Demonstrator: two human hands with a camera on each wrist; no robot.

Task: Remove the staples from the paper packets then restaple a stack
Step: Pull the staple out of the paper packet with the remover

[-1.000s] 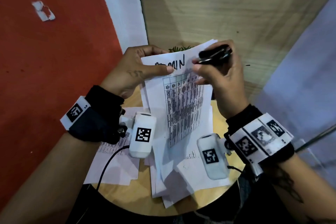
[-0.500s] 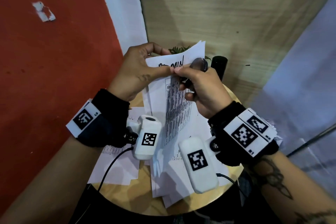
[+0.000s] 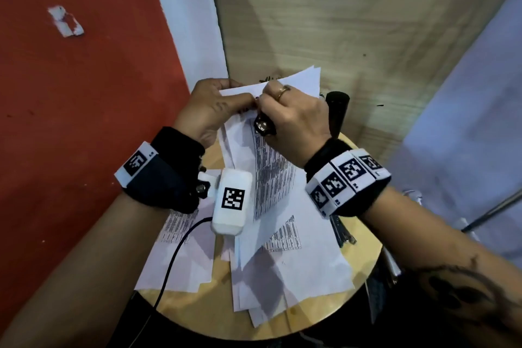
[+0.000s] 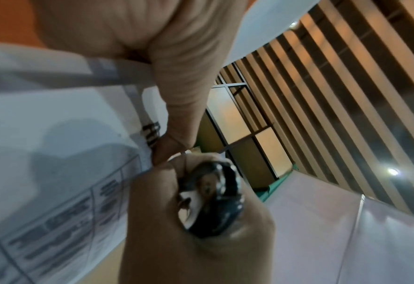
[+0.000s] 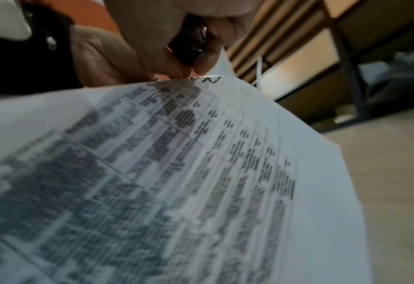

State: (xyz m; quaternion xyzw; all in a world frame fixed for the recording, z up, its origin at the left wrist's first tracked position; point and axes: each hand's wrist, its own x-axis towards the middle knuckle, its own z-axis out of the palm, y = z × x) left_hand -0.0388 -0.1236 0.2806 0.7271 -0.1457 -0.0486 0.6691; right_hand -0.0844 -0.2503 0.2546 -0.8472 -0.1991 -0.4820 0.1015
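A person works over a small round wooden worktop point(image 3: 364, 271) littered with loose printed sheets point(image 3: 296, 260), holding 1 paper packet point(image 3: 271, 175) upright above its far side. In the past second the right hand point(image 3: 296, 118) has swung in from the packet's right edge to its top left corner, where it now meets the left hand point(image 3: 209, 110); the black staple remover point(image 3: 264, 127) it carried high is now tucked low against the page. That suggests the staple is being worked loose, though the staple itself is hidden. The left grip pinches the packet's top corner, thumb in front; the right grip is curled around the remover. Handwritten capitals ending in "N" head the page above a printed table too blurred to read.
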